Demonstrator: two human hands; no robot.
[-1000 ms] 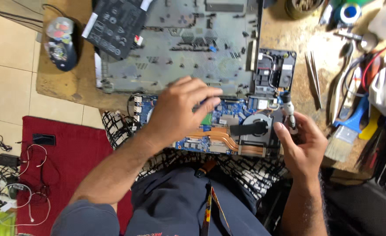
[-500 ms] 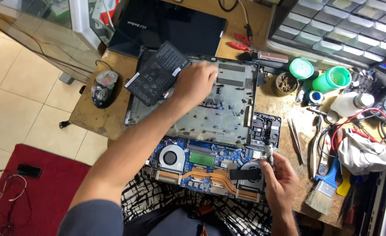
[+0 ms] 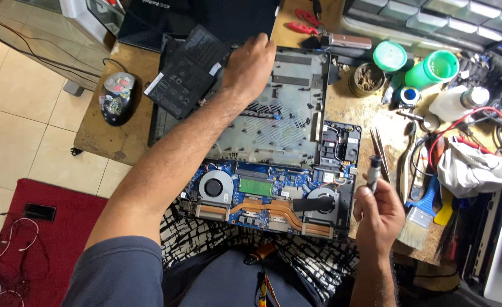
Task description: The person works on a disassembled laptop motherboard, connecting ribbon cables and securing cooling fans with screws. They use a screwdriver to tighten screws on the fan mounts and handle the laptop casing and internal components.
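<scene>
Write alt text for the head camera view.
A person's left hand rests on a detached laptop bottom cover beside a black battery pack, while the right hand holds a screwdriver near the exposed blue motherboard.

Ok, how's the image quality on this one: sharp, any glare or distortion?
Head view: mostly sharp, the motherboard and left hand crisp; light even, soft shadows; mild glare on the floor tiles at left; wide-angle bending at the edges; right hand and screwdriver clear.
</scene>
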